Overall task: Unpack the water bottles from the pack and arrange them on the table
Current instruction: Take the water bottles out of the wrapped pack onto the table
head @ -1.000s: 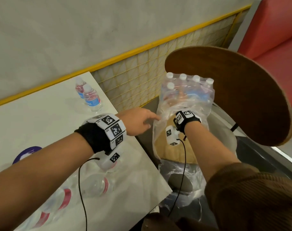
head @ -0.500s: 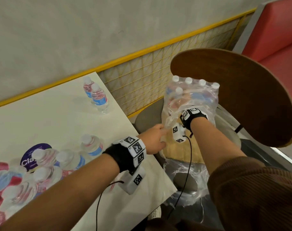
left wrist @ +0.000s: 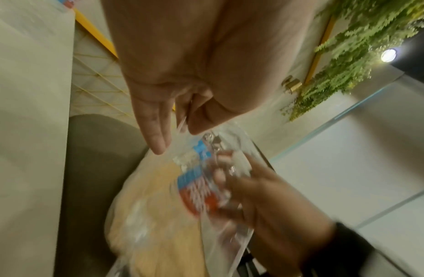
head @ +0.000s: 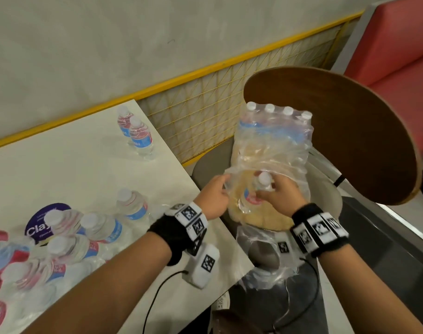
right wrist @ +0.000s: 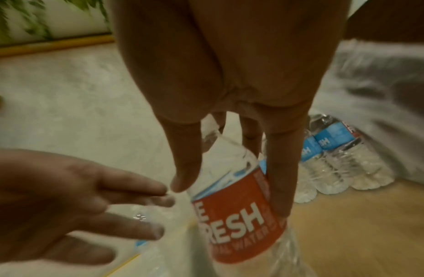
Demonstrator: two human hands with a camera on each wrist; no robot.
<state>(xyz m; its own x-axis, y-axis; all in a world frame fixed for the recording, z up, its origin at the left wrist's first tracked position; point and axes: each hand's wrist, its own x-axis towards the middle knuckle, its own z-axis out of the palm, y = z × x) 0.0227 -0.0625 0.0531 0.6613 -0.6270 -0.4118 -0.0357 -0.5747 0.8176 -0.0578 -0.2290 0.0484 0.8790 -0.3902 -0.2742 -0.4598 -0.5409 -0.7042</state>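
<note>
The clear shrink-wrapped pack (head: 273,145) stands on a chair seat right of the white table (head: 73,169), with a row of white-capped bottles (head: 278,116) at its far end. My right hand (head: 266,191) grips one bottle (head: 250,198) with a red and blue label at the pack's open near end. In the right wrist view my right hand (right wrist: 229,195) has thumb and fingers round that bottle (right wrist: 236,215). My left hand (head: 220,189) pinches the wrap's loose edge (head: 229,172). Thumb and finger of my left hand (left wrist: 175,138) close on the film in the left wrist view.
Two bottles (head: 138,136) stand at the table's far edge, and several more (head: 85,232) crowd its near left. A round brown chair back (head: 350,141) rises behind the pack. A yellow mesh barrier (head: 217,112) runs along the wall and a red seat (head: 398,56) is at the far right.
My right hand has drawn back from deep in the pack with a bottle in its grip. My left hand moved right off the table and took hold of the wrap's edge.
</note>
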